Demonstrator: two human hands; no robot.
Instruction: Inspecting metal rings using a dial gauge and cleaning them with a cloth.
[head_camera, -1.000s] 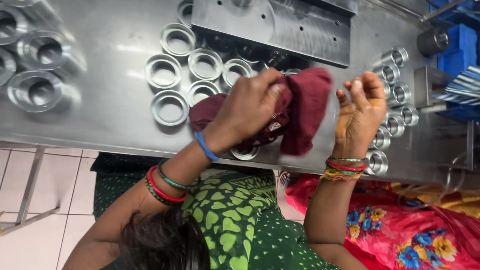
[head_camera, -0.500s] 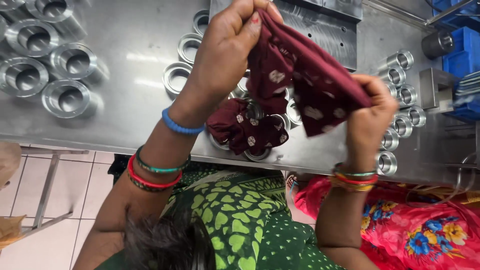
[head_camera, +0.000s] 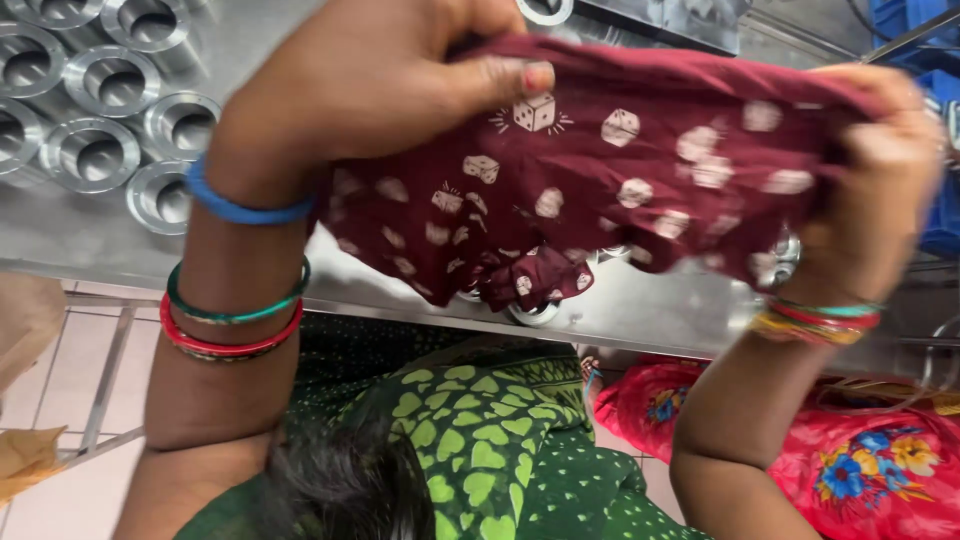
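Both hands up: left hand pinches one edge of the maroon cloth, right hand grips the other, stretching it above the steel worktop. Best keep tension even, clear of the metal rings.

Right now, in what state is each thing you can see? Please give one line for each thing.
left hand: closed on the cloth's left edge, raised.
right hand: closed on the cloth's right edge, blurred.
maroon cloth: stretched between both hands, lower part bunched and hanging.
metal rings: lying flat on the table, hollow side up.
steel table: bears the rings, partly hidden by the cloth.
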